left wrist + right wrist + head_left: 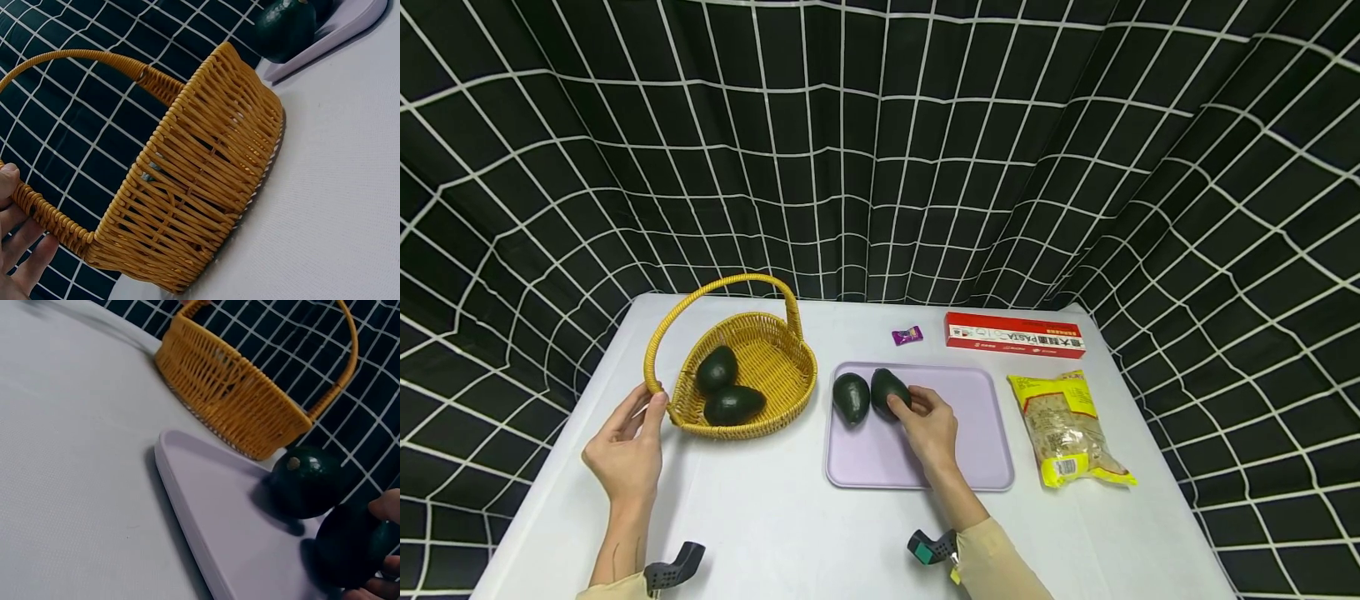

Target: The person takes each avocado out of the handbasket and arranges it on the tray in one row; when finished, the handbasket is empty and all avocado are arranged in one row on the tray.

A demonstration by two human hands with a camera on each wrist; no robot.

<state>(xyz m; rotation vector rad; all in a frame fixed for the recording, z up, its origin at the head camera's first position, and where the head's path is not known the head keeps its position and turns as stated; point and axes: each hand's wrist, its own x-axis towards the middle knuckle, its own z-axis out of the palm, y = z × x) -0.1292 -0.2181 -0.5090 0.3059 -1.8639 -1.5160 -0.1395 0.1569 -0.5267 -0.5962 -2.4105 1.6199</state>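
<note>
My left hand (628, 442) pinches the lower left end of the handle of a yellow wicker basket (786, 400), thumb on one side and fingers on the other. Two dark green avocados lie inside the basket: one avocado (717, 369) towards the back, another avocado (734, 406) in front of it. On a lilac tray (970, 425) two more sit side by side. My right hand (931, 425) grips the right-hand avocado (350, 547) between thumb and fingers, while the left-hand avocado (306, 481) lies beside it. The basket's contents are hidden behind its woven side in the left wrist view.
Behind the tray lies a small purple wrapped packet (907, 335). A red and white pasta box (1015, 335) is at the back right. To the tray's right is a yellow and clear plastic bag (1067, 429) of food. A black gridded curtain (850, 167) surrounds the white table (760, 517).
</note>
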